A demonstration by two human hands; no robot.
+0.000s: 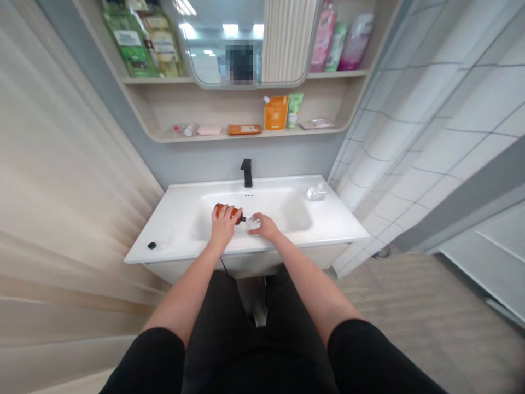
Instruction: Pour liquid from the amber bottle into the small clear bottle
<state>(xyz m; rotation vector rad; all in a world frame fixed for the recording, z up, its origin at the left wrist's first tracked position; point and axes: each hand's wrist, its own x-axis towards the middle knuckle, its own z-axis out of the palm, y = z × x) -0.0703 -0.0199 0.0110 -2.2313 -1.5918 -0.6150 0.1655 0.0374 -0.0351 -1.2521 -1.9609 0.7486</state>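
Over the white sink basin (293,210), my left hand (223,221) is wrapped round an amber-brown bottle (235,215). The bottle lies tilted nearly flat, its dark narrow neck pointing right. My right hand (264,225) grips a small clear cup (253,222) with the fingers curled about it. The bottle's neck meets the cup's opening; whether they touch I cannot tell. Liquid inside the cup is too small to make out. On the counter at the left lies a small black cap (152,245).
A black faucet (246,173) stands behind the basin. At the counter's right sits a clear container (316,192). The shelf (205,137) above holds an orange pouch (276,113), a green tube (294,110) and a pink soap bar (209,131). A curtain (82,164) hangs at left.
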